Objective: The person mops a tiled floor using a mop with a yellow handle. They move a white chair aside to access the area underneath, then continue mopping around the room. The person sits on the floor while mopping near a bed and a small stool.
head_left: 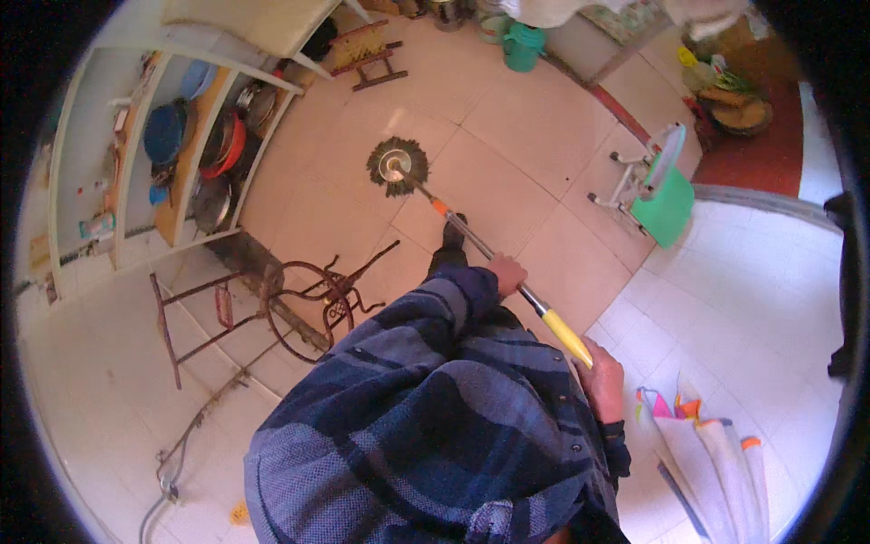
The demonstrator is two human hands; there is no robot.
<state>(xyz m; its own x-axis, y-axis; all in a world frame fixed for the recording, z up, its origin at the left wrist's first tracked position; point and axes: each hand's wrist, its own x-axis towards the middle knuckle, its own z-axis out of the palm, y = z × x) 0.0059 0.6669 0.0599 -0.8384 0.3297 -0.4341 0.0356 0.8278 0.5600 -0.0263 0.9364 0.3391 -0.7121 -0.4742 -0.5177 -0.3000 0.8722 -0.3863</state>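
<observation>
A spin mop (478,245) slants across the middle of the head view. Its round, dark grey fringed head (412,154) lies flat on the pinkish tiled floor. My left hand (507,274) is wrapped around the metal pole partway down. Higher up, my right hand (602,379) closes around the end of the yellow grip (566,335). A dark shoe (451,231) of mine shows beside the pole. Both arms are in a plaid, dark blue sleeve, and my jacket hides the floor nearest me.
White shelves (134,154) with pans and basins line the left wall. A rusty metal stand (304,313) lies near my left. On the right is a green folding chair (666,213). A small stool (370,59) and a teal bucket (523,47) stand farther off. Towels (711,471) hang at lower right.
</observation>
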